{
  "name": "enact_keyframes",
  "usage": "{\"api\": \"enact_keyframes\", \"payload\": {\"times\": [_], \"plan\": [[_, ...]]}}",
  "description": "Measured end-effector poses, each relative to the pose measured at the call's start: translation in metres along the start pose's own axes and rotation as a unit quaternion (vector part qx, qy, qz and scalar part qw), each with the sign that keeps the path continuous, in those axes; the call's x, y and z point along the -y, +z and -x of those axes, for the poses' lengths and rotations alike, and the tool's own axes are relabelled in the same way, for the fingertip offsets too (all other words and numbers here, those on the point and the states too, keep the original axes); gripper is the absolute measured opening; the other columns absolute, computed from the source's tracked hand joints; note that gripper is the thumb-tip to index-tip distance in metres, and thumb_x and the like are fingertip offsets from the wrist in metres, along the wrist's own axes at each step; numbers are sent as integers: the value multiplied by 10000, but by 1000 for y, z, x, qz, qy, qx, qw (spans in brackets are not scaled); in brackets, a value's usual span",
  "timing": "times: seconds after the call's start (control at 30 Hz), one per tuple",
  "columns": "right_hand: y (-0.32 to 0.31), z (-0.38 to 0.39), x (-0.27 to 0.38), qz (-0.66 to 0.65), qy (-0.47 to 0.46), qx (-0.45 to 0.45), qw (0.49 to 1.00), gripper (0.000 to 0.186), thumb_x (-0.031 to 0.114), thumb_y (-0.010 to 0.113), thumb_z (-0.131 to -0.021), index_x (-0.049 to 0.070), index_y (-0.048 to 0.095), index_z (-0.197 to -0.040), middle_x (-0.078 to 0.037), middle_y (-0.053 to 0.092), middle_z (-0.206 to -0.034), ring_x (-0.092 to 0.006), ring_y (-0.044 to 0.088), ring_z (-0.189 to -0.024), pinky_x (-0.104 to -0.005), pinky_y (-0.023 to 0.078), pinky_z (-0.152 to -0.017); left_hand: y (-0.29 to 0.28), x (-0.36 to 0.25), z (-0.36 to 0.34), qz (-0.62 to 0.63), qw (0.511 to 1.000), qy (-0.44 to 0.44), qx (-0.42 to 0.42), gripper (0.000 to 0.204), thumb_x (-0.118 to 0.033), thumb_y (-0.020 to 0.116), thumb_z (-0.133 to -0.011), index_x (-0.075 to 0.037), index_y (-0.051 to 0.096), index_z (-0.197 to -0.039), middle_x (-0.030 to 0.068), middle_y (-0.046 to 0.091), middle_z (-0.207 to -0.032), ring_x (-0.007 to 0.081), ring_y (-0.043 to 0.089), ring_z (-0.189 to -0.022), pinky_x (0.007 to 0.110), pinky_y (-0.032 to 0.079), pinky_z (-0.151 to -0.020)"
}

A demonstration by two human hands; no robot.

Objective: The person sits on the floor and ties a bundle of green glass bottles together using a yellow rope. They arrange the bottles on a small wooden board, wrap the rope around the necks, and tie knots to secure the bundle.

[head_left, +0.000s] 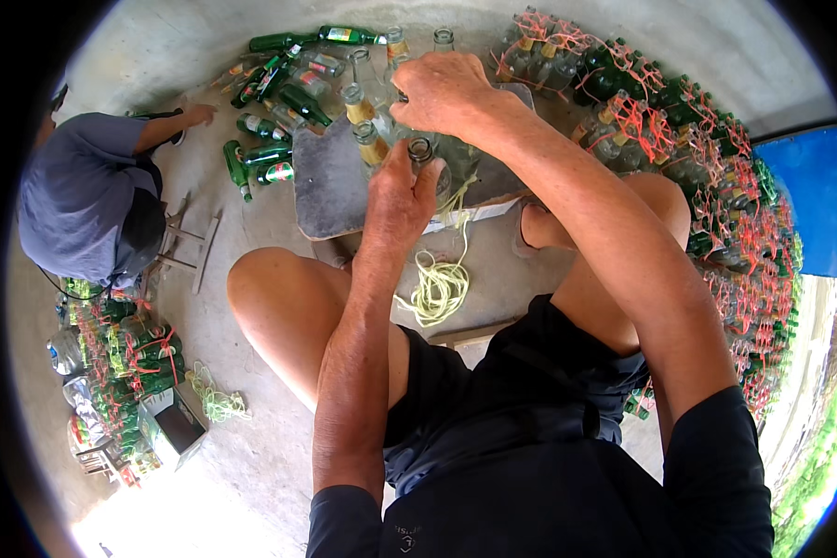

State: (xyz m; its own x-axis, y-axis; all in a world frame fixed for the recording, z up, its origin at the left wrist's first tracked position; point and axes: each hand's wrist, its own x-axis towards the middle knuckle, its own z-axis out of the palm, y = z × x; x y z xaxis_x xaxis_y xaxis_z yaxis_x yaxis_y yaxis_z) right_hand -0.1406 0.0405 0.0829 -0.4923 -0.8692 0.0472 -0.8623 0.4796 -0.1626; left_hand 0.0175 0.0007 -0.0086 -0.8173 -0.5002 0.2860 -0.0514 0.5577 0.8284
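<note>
Several clear glass bottles stand upright in a cluster on a dark grey board [325, 191] in front of me. Some, like this bottle [370, 144], have gold foil round the neck; another bottle [444, 40] at the back is plain. My left hand [402, 195] is closed round the near side of a clear bottle [420, 151], its open mouth facing up. Across the cluster reaches my right hand [446, 91], fingers curled down round a bottle neck, mostly hidden beneath them. Pale yellow-green string [458, 205] hangs from beside the bottles over the board's near edge.
A coil of string [437, 288] lies on the floor between my legs. Loose green bottles [270, 153] lie at the far left, near a seated person [93, 200]. Bundles of bottles tied with red string [632, 130] line the right; more bundles [139, 353] stand at left.
</note>
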Motion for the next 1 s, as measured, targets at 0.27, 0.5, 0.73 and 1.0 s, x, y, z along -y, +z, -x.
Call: {"api": "enact_keyframes", "payload": {"times": [0.27,0.5,0.73,1.0], "plan": [[8,-2,-3,-13,-3,15,1000,274,189,726,-792,83,798,-1034,-188,781,-1027,-384,755,-993,-527,557,-843,0,-3,-1,10,1000,-18,7,268,-169,705,-994,-13,618,-1194,121,686,-777,173,635,-670,361,513,-645],[18,-3,-10,-35,-14,-12,999,264,230,714,-808,62,780,-1000,-198,770,-982,-416,741,-978,-550,552,-848,2,-1,0,37,999,-14,5,262,-159,708,-993,-20,621,-1198,69,640,-740,127,534,-619,336,468,-594],[29,0,-17,-50,-27,-44,997,335,333,677,-858,53,751,-1027,-235,750,-977,-452,722,-974,-576,554,-862,10,19,-2,15,1000,9,-4,271,-151,717,-986,-8,621,-1194,68,649,-764,124,536,-646,336,476,-610],[17,7,-16,-103,-11,2,995,492,490,630,-987,44,712,-1177,-212,754,-1107,-426,699,-1109,-574,510,-978,9,9,-1,28,999,8,-23,268,-158,715,-984,9,600,-1158,186,707,-889,222,660,-736,391,547,-716]]}}
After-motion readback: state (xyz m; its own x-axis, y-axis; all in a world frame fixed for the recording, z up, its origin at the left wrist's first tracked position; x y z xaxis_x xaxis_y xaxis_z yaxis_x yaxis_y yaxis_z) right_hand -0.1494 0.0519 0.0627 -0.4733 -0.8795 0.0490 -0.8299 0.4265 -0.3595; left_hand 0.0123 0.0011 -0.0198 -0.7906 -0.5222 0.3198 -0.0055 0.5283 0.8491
